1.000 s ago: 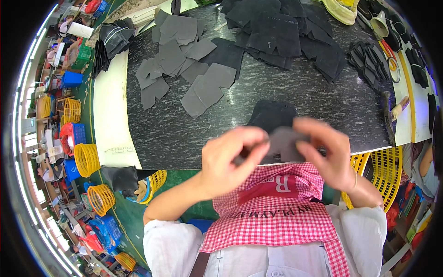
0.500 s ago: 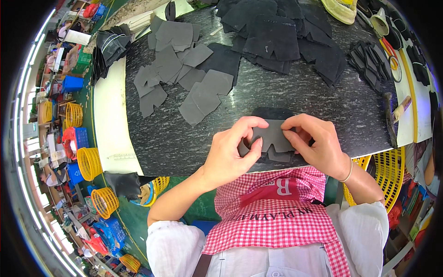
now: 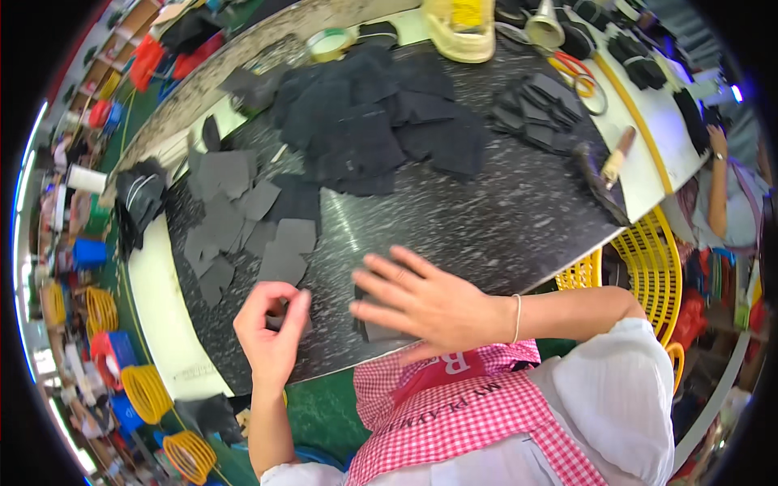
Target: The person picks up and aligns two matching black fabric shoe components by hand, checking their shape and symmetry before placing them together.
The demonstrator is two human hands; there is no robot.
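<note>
My right hand [image 3: 425, 306] lies palm down near the table's front edge, its fingers spread and slightly blurred. Under it shows part of a dark grey cut sheet piece [image 3: 381, 332], mostly covered by the hand. To the left, my left hand [image 3: 269, 328] is closed, thumb and forefinger curled together; a bit of grey shows beside the thumb, but I cannot make out whether it is held. Just beyond that hand lie several loose grey cut pieces [image 3: 231, 223] with notched edges. Farther back is a heap of black cut pieces [image 3: 348, 121].
A fanned stack of dark pieces [image 3: 539, 113], orange-handled scissors [image 3: 579, 77] and a wooden-handled tool [image 3: 620, 158] lie to the right. At the back are a tape roll [image 3: 328, 44] and a pale yellow container [image 3: 460, 31]. A yellow basket [image 3: 648, 275] stands beside the table. A person [image 3: 725, 190] is at far right.
Both hands were together on a notched grey piece; now they are apart. My left hand has drawn away to the left, and my right hand has spread flat. The view has shifted.
</note>
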